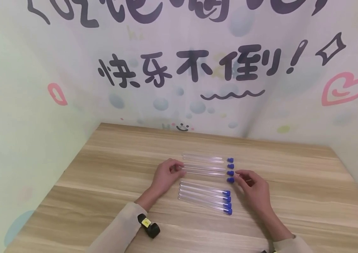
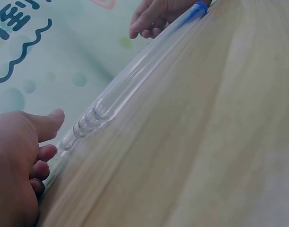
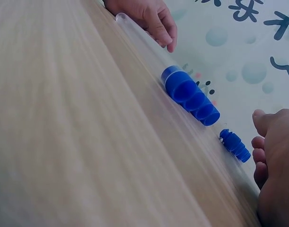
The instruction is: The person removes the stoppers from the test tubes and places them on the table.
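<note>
1. On the left of the wooden table (image 1: 103, 196), the left hand (image 1: 165, 174) lay with fingers loosely curled, its fingertips touching the rounded closed ends of the far group of test tubes (image 1: 204, 165).
2. Between the two hands lay eight clear tubes in two groups of four, all side by side with blue caps (image 1: 230, 170) pointing right; the near group of tubes (image 1: 202, 196) sat just beside the far one, slightly angled.
3. At the right, the right hand (image 1: 255, 189) rested with fingers relaxed, fingertips at the capped ends of the far group; whether it pinched a cap could not be told.
4. Behind the table stood a pale wall (image 1: 198, 70) with dark lettering.
</note>
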`<state>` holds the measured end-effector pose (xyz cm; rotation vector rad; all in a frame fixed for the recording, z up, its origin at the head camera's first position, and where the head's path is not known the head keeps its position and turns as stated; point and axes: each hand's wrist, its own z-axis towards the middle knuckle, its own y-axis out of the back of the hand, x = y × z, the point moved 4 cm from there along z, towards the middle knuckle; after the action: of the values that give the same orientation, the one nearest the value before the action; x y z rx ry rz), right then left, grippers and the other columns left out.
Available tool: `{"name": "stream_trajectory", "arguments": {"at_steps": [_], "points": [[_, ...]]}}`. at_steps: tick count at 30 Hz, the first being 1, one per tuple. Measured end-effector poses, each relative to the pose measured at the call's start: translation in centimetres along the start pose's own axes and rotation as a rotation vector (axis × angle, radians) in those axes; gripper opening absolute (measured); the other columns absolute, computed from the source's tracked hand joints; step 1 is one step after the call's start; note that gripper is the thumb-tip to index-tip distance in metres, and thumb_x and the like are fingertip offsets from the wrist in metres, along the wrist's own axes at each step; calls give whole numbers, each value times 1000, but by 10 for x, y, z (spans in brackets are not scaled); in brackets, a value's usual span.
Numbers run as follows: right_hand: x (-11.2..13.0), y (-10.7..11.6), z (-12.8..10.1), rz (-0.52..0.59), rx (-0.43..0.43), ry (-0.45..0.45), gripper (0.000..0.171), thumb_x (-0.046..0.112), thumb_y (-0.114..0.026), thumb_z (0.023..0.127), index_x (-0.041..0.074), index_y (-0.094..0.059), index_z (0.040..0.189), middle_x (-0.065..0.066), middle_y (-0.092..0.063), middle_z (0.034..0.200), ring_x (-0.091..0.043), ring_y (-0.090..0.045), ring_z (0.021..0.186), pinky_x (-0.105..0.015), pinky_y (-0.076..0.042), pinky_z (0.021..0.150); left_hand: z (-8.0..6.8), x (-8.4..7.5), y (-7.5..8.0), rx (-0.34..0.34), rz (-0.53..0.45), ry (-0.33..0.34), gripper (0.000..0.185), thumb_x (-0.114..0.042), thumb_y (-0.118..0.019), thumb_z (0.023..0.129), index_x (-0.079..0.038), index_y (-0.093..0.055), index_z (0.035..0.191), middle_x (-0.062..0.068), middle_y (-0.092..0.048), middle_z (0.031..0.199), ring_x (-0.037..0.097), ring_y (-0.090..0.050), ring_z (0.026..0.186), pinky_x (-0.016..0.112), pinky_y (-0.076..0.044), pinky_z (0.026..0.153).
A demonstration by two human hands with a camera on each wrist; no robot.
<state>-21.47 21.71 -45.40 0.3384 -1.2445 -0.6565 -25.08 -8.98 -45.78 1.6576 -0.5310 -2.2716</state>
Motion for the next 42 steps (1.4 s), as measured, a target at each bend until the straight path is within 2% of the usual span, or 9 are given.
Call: {"name": "stream_trajectory", "arguments": {"at_steps": [3,10,15,20,26,30,35,42], "points": [[1,0,-1,11,0,0,20,28,-71,87,14,-71,102,2,-69,91,-12,-59,77,-18,-45,64,-1,-1,2,-10,-26,1,18,-18,-77,81,-9,-71,96,-3,-57,75,13,-49,66,24,-41,58],[2,-1,-8,28,17,26,17,27,-73,86,16,-71,98,4,-69,89,-11,-60,74,-19,-46,63,-5,2,3,-8,-31,30,10,-19,-77,82,-17,-71,89,-6,-54,68,11,-47,63,23,-39,56],[4,-2,-12,33,64,76,15,26,-73,86,17,-71,98,6,-69,93,-10,-60,78,-19,-47,66,-10,2,2,18,-63,28,11,-16,-77,82,-14,-71,90,-4,-56,69,13,-49,63,23,-41,55],[4,-3,-17,64,107,122,14,17,-74,84,16,-71,98,6,-68,91,-9,-61,78,-20,-49,67,-15,1,2,42,-43,42,11,-17,-77,81,-16,-70,89,-5,-58,72,12,-51,65,24,-43,57],[4,-6,-19,83,140,146,16,17,-75,83,17,-70,98,5,-67,90,-10,-60,77,-21,-49,65,-19,0,4,54,-58,10,12,-17,-77,81,-13,-70,90,-5,-61,77,13,-54,69,25,-46,60],[4,-6,-23,68,147,137,17,15,-76,82,18,-70,97,8,-65,87,-10,-59,74,-23,-48,62,-21,0,5,71,-67,-11,11,-19,-76,82,-13,-70,90,-6,-63,80,12,-54,70,25,-45,61],[6,-6,-24,53,158,178,19,12,-77,81,17,-71,98,11,-66,88,-9,-58,72,-23,-48,61,-21,0,6,104,-44,-11,8,-19,-74,84,-14,-71,90,-8,-62,79,12,-53,70,25,-45,62],[7,-5,-22,25,170,228,17,10,-77,80,16,-72,95,13,-65,86,-7,-54,66,-22,-45,57,-18,2,6,179,1,-27,11,-10,-74,83,-15,-72,92,-10,-62,82,11,-55,75,27,-47,66]]}}
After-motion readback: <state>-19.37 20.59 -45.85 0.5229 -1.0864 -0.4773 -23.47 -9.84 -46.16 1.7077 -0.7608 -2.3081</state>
